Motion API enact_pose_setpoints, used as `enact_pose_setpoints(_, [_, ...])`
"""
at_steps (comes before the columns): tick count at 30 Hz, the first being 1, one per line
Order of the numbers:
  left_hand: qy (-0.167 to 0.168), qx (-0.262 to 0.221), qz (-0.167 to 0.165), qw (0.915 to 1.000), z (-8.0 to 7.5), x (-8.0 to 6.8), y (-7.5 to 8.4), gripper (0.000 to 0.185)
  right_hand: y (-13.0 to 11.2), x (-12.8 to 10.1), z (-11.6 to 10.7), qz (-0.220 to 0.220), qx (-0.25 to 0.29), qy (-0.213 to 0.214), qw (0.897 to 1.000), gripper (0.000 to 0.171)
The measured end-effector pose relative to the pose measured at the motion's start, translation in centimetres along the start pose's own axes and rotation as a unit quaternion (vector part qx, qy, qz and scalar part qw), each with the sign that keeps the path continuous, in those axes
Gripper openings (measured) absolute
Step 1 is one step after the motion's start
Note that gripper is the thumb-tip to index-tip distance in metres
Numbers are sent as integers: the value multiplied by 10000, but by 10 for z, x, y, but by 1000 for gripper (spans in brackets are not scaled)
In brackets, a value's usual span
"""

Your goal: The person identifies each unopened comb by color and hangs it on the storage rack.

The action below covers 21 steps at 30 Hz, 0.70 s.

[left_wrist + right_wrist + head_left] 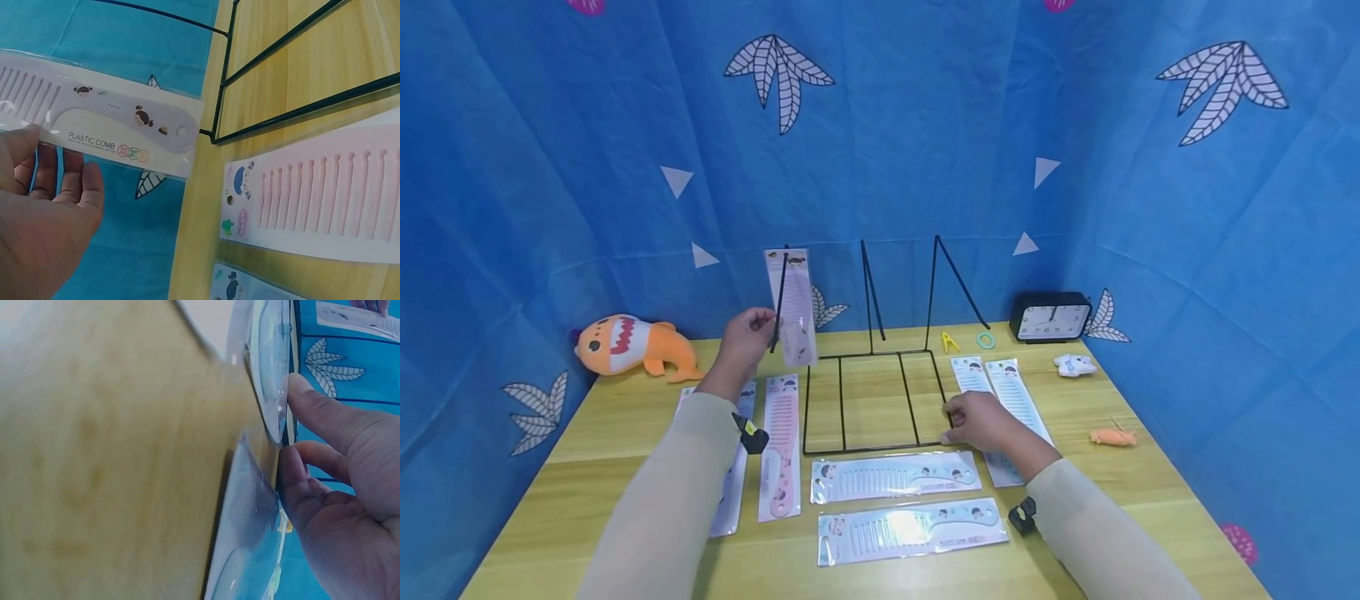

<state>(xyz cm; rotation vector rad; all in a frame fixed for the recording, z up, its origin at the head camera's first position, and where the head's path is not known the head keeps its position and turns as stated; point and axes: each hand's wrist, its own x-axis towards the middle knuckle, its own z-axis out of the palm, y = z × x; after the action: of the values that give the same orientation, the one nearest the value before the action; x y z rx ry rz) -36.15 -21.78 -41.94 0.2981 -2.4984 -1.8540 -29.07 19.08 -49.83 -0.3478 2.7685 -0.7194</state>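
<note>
left hand point(747, 332) up over the counter point(625, 467), grasping a packaged comb point(792, 305) upright against the left post of the wire rack point(871, 404); thumb on the packet's front, fingers point(69, 181) behind. right hand point(981, 419) down at the rack's near right corner, fingertips point(299, 399) on the wire and a packet's edge, loosely curled, gripping nothing. more packaged combs flat around the rack, a pink one point(781, 443) to the left. shark plush point(628, 343) and clock point(1049, 317) at the back.
</note>
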Motion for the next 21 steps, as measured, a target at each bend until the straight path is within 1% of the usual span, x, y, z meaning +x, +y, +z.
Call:
enact_pose_setpoints(6, [-34, -128, 48, 9999, -3, -3, 0, 28, -2, 0, -1, 32, -23, 1, 10000, 55])
enact_pose_setpoints(10, [-69, -24, 15, 10000, -5, -5, -1, 29, -3, 0, -1, 54, 7, -33, 10000, 57])
enact_pose_setpoints(14, [-191, 236, 21, 9995, -12, -7, -7, 33, -3, -2, 0, 49, 61, -57, 10000, 56])
enact_pose_setpoints(17, [-269, 460, 71, 9986, -22, -10, -13, 37, -4, -3, 0, -5, 26, -33, 10000, 55])
enact_pose_setpoints(19, [-279, 620, -14, 9977, -30, -10, -18, 38, -3, -2, 0, -14, -3, -23, 10000, 54])
enact_pose_setpoints(21, [-240, 857, -183, 9959, -38, -11, -23, 38, -2, -2, 0, -20, -25, -23, 10000, 54])
